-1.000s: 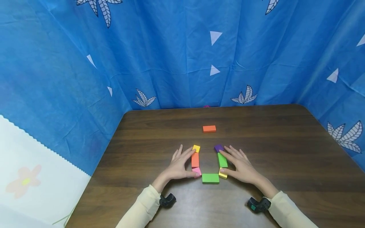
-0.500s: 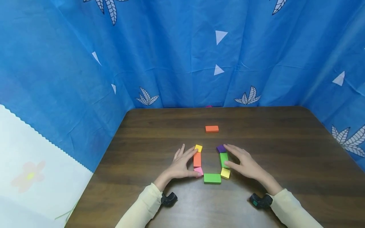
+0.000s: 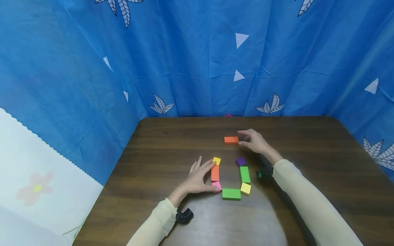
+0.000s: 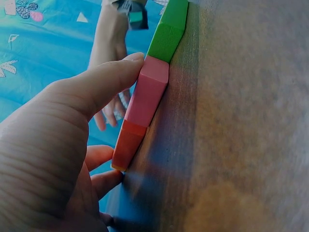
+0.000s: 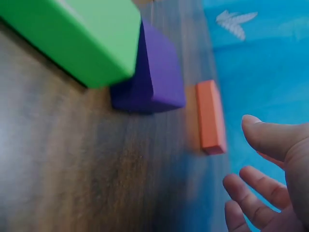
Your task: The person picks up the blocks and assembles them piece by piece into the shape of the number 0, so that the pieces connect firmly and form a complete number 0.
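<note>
My left hand (image 3: 196, 180) rests beside the left row of blocks. Its thumb touches the pink block (image 4: 147, 92) and its index fingertip lies at the yellow block (image 3: 217, 161), with an orange block (image 3: 215, 173) between them. My right hand (image 3: 254, 140) reaches over the far part of the table, thumb and index finger spread apart. Just left of its fingertips, a separate orange-red block (image 3: 231, 140) lies flat. In the right wrist view this block (image 5: 211, 117) sits beyond the thumb, with no finger wrapped round it.
The right row has a purple block (image 3: 241, 161), a green block (image 3: 245, 174) and a pale yellow block (image 3: 245, 188). Another green block (image 3: 231, 194) lies across the near end. A blue curtain (image 3: 197, 61) hangs behind the wooden table (image 3: 172, 143).
My right hand has left the right row of blocks and moved away from me to the separate orange-red block. The left hand has stayed at its row.
</note>
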The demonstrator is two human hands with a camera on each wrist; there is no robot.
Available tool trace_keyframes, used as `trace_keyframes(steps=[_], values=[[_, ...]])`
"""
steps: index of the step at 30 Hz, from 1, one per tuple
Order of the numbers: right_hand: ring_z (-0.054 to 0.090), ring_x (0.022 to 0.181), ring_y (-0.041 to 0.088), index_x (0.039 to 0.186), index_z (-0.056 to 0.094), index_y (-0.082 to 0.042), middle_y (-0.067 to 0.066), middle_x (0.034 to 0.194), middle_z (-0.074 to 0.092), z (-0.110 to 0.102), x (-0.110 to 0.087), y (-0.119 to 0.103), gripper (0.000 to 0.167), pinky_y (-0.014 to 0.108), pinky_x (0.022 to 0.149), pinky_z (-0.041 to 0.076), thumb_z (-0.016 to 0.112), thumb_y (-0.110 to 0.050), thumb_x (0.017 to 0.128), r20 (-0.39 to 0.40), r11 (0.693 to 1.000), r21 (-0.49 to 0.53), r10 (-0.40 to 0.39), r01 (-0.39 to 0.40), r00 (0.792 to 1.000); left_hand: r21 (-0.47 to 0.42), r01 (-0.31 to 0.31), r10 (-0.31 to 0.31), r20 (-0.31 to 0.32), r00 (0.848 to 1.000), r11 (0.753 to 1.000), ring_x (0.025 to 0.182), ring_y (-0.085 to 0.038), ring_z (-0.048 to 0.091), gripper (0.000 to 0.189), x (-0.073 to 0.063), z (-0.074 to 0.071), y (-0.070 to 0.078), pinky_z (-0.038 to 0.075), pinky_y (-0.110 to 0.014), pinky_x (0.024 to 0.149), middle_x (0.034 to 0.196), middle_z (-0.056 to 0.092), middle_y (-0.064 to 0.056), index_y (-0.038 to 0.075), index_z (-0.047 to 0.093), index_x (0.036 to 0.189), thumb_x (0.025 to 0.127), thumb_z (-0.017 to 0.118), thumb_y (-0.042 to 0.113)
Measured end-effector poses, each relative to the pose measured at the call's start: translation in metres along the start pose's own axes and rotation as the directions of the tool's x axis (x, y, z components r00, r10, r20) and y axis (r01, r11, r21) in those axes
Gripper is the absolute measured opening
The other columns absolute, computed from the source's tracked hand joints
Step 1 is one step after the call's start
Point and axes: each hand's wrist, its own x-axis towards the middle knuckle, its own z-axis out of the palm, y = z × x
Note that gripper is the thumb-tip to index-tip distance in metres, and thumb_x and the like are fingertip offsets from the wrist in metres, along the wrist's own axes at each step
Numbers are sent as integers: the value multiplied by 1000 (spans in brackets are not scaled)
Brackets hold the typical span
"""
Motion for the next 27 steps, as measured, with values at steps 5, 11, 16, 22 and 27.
trace_keyframes(steps=[5, 11, 16, 22, 27], values=[[59, 109, 36, 139, 52, -6, 21, 133, 52, 5, 15, 5, 48, 47, 88, 55, 65, -14, 94, 42, 999, 17, 32, -32, 999, -15, 6, -6, 2, 1000, 1000, 152, -34, -5, 97, -1, 0, 1, 3, -61, 118, 163, 24, 0, 25, 34, 153, 72, 78, 56], [57, 108, 36, 135, 57, -6, 21, 132, 53, 9, 20, 5, 42, 49, 93, 52, 64, -12, 94, 52, 999, 16, 44, -45, 998, -18, 18, -18, 7, 1000, 1000, 152, -34, -5, 97, -1, -1, 3, 2, -61, 119, 163, 23, 0, 25, 34, 153, 72, 77, 56], [57, 103, 34, 130, 61, -6, 21, 129, 55, 11, 23, 2, 37, 48, 93, 52, 65, -11, 93, 52, 998, -6, 55, -55, 997, -5, 31, -31, 13, 999, 999, 152, -33, -5, 97, 0, -2, 2, 3, -61, 119, 163, 22, 1, 26, 33, 153, 72, 77, 56], [58, 99, 31, 126, 63, -5, 19, 122, 60, 13, 26, 3, 33, 46, 91, 53, 65, -8, 93, 48, 998, -23, 66, -65, 997, -3, 21, -21, 12, 1000, 1000, 152, -34, -4, 97, 1, -3, 1, 3, -60, 119, 163, 23, 1, 24, 34, 153, 72, 77, 57], [58, 99, 31, 128, 61, -1, 20, 120, 62, 13, 27, 3, 36, 46, 92, 53, 65, -8, 93, 58, 998, -20, 61, -60, 996, -2, 11, -11, 8, 1000, 1000, 152, -34, -4, 97, 1, -3, -1, 2, -59, 119, 163, 23, 0, 23, 35, 153, 72, 78, 56]])
